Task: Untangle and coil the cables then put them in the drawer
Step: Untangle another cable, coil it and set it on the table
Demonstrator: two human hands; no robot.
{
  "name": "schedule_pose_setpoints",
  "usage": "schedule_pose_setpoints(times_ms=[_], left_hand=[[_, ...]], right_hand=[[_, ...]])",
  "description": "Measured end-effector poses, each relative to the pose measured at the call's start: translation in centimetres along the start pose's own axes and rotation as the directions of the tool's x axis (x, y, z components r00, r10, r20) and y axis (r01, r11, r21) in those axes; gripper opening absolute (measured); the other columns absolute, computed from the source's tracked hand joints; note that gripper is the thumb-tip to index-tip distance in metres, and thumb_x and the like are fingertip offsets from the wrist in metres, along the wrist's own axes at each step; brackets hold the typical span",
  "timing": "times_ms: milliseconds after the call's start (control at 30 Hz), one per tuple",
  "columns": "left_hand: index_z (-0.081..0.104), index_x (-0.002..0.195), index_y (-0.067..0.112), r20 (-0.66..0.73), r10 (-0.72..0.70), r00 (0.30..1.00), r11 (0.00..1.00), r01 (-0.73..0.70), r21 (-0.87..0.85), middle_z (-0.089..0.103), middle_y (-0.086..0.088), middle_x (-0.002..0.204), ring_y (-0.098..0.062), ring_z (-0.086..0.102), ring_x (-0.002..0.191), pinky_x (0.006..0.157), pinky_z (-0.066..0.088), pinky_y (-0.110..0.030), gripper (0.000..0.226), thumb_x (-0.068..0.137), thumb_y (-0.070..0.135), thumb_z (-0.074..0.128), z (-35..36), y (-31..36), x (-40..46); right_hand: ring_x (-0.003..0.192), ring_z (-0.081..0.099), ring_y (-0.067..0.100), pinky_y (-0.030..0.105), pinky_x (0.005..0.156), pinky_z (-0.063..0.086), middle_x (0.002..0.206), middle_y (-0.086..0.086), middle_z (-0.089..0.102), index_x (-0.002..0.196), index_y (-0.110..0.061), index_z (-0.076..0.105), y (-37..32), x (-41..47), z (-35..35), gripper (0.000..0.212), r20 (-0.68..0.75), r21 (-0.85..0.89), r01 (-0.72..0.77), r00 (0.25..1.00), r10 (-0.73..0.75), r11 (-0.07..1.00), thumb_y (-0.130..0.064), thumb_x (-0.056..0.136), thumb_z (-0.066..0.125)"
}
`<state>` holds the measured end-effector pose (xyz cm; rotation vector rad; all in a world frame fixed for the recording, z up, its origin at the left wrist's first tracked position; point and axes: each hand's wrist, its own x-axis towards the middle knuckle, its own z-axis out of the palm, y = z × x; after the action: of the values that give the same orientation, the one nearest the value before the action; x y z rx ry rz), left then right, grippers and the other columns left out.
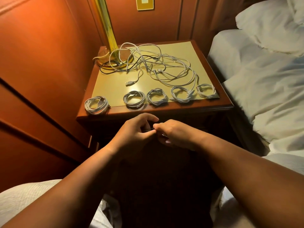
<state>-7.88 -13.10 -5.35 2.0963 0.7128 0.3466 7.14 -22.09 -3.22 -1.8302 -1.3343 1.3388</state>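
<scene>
A tangle of white cables (158,63) lies at the back of the nightstand top (212,106), and a loose USB plug (129,83) points toward me. Several coiled white cables line the front edge, from the leftmost coil (96,104) to the rightmost coil (206,91). A black cable (105,72) loops by the lamp base. Just below the nightstand's front edge, my left hand (133,132) and my right hand (176,134) meet. Both pinch a short dark cable piece (147,129) between their fingertips. The drawer front lies in shadow behind my hands.
A brass lamp (109,35) stands at the nightstand's back left corner. A bed with white sheets (263,79) borders the right side. Padded orange-brown wall panels (41,63) close off the left. My knees in light fabric (29,199) sit at the bottom.
</scene>
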Motion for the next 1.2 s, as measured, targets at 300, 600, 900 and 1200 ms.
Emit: schedule_pose_setpoints(times_ms=[300,600,900,1200], left_hand=[[0.071,0.083,0.024,-0.058,0.025,0.998,0.96,-0.041,-0.278,0.072,-0.003,0.086,-0.023,0.068,0.088,0.083,0.055,-0.049,0.036,0.076,0.059,0.068,1.3,-0.2,0.1],[0.063,0.083,0.008,-0.117,-0.096,0.989,0.719,-0.013,-0.694,0.069,-0.012,0.078,-0.037,0.067,0.078,0.082,0.05,-0.071,0.03,0.089,0.036,0.07,3.1,0.5,-0.6],[0.061,0.081,0.006,-0.063,-0.101,0.993,0.763,0.037,-0.645,0.06,-0.002,0.068,-0.033,0.055,0.074,0.078,0.046,-0.062,0.045,0.085,0.051,0.062,2.9,0.0,-0.2],[0.068,0.097,0.013,-0.014,-0.311,0.95,0.543,0.165,-0.824,0.064,-0.002,0.061,-0.018,0.065,0.061,0.067,0.052,-0.033,0.046,0.089,0.052,0.046,3.1,1.8,-0.4]], right_hand=[[0.042,0.02,0.014,0.029,0.044,0.015,0.046,-0.002,0.027,0.055,-0.016,0.041,1.0,0.0,-0.8,0.056,0.243,0.548,-0.123,0.97,-0.017,0.828,-0.043,0.102,0.026],[0.037,0.03,0.012,0.024,0.046,0.019,0.045,0.0,0.035,0.059,-0.013,0.046,0.8,0.9,-0.4,0.056,0.166,0.656,-0.166,0.983,0.073,0.736,-0.048,0.101,0.035],[0.047,0.036,0.011,0.021,0.051,0.034,0.057,0.001,0.042,0.074,-0.009,0.061,0.1,0.3,-1.6,0.058,0.376,0.615,-0.283,0.926,0.042,0.736,-0.057,0.097,0.038],[0.048,0.042,0.007,0.023,0.059,0.045,0.073,0.002,0.054,0.098,-0.009,0.068,0.9,0.7,0.6,0.043,0.198,0.931,-0.107,0.951,-0.237,0.348,-0.039,0.1,0.036]])
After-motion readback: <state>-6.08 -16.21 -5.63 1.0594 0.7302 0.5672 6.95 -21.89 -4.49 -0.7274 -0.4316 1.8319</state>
